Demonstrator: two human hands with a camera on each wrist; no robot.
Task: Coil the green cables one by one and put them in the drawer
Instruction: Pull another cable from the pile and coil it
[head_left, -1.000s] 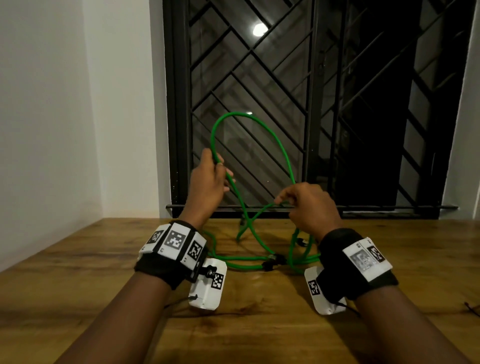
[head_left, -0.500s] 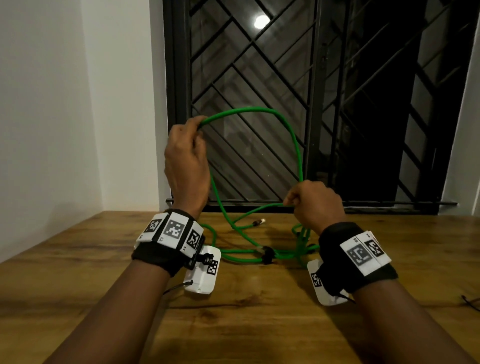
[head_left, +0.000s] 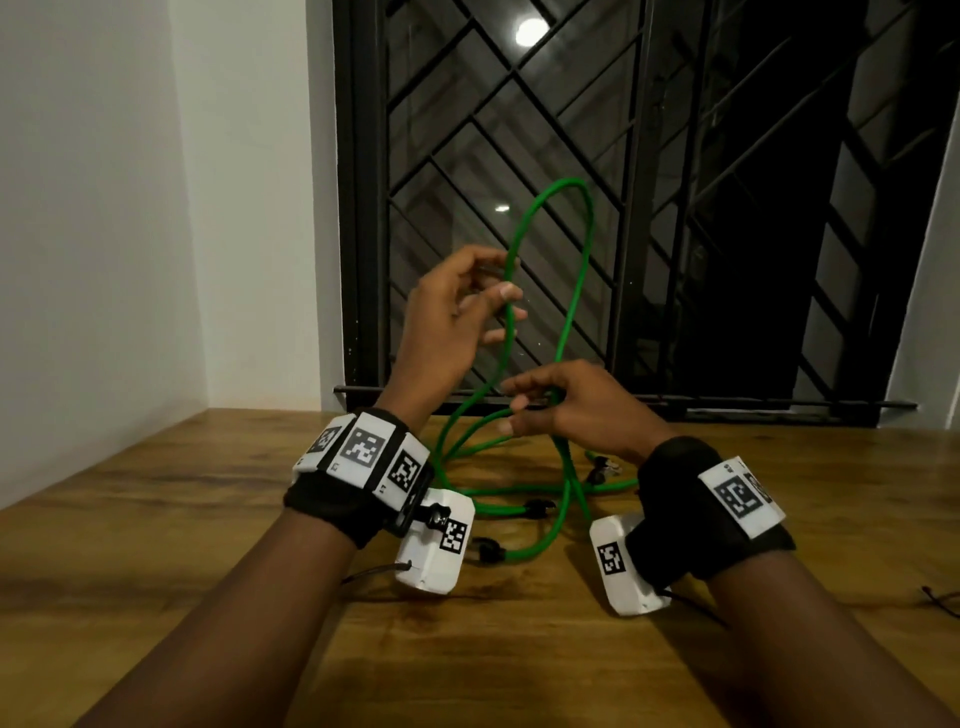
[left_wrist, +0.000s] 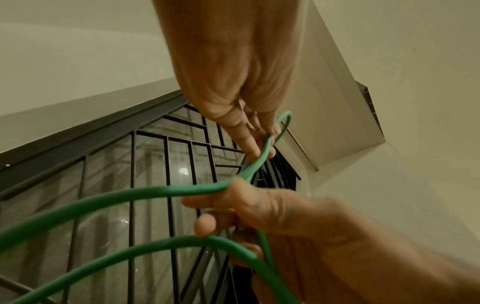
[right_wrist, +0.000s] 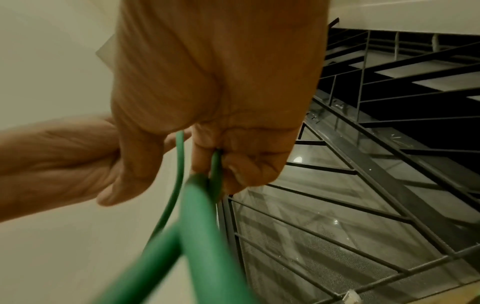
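One green cable (head_left: 563, 184) stands in a tall narrow loop above the wooden table (head_left: 208, 519). My right hand (head_left: 535, 410) grips the gathered strands at the loop's foot; the right wrist view shows its fingers curled round the cable (right_wrist: 215, 164). Up and to the left, my left hand (head_left: 506, 275) has its fingers spread and relaxed, and the loop's left strand runs across the fingertips (left_wrist: 270, 150). More green cable (head_left: 519, 491) with black plugs (head_left: 488, 551) lies on the table under both hands. No drawer is in view.
A black window grille (head_left: 623, 208) rises just behind the table's far edge. A white wall (head_left: 104, 260) closes the left side. A thin dark wire (head_left: 940, 597) lies at the right table edge.
My left hand has come down and right from the loop's top and loosened its grip. The wide loop has narrowed into a tall upright one. The right hand keeps its hold.
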